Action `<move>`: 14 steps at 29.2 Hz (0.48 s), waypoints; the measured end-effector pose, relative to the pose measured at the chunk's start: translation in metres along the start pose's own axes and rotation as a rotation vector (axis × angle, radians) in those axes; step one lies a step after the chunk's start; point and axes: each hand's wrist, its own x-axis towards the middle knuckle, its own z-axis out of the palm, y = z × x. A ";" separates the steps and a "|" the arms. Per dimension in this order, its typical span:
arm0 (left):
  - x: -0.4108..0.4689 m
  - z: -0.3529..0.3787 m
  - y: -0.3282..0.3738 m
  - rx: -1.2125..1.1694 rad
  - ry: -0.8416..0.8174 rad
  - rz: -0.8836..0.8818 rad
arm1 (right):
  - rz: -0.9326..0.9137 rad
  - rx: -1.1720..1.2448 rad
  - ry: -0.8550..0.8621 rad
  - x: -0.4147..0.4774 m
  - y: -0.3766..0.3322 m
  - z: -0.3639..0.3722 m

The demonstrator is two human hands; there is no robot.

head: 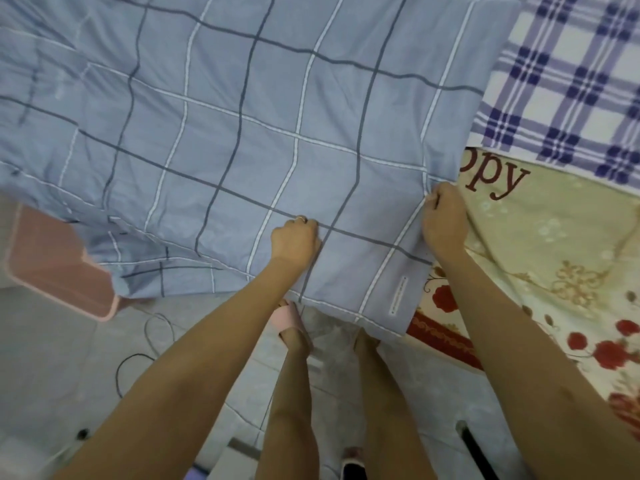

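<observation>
Spreading the blue blanket point(242, 116) on the bed looks like the job right now. It covers most of the bed, and its near edge hangs toward the floor, over a pink plastic thing point(59, 265) on the left. The left hand point(296, 239) is curled tight on a bunch of cloth. The right hand point(443, 220) pinches the side edge, beside the flowery sheet point(554, 254). Next, I think both hands must pull together to make it flat. The blanket looks soft and wrinkly, with white and dark lines.
</observation>
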 end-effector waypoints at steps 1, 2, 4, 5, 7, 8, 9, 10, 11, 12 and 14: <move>0.000 0.000 0.002 0.007 -0.018 0.020 | 0.004 -0.039 0.006 -0.001 -0.001 0.000; 0.000 0.001 0.004 0.017 -0.041 0.030 | 0.002 -0.066 0.009 -0.001 -0.001 -0.001; 0.001 0.004 0.007 0.037 -0.057 0.037 | 0.000 -0.086 0.015 -0.002 -0.001 -0.001; 0.003 0.004 0.010 0.043 -0.056 0.047 | -0.002 -0.082 0.021 -0.002 -0.001 -0.001; 0.006 0.004 0.015 0.060 -0.058 0.074 | 0.003 -0.054 0.025 -0.003 0.001 -0.001; 0.007 0.005 0.016 0.056 -0.057 0.079 | 0.000 -0.039 0.025 -0.003 0.001 -0.001; 0.008 0.005 0.017 0.045 -0.053 0.077 | -0.009 -0.019 0.027 -0.004 0.002 0.000; 0.009 0.005 0.018 0.027 -0.049 0.076 | -0.021 0.005 0.035 -0.004 0.003 -0.001; 0.009 0.005 0.018 0.003 -0.043 0.071 | -0.030 0.027 0.044 -0.004 0.005 -0.001; 0.008 0.005 0.018 -0.027 -0.036 0.062 | -0.036 0.043 0.050 -0.003 0.007 -0.001; 0.004 0.003 0.019 -0.112 -0.009 0.031 | -0.044 0.059 0.047 -0.001 0.010 0.000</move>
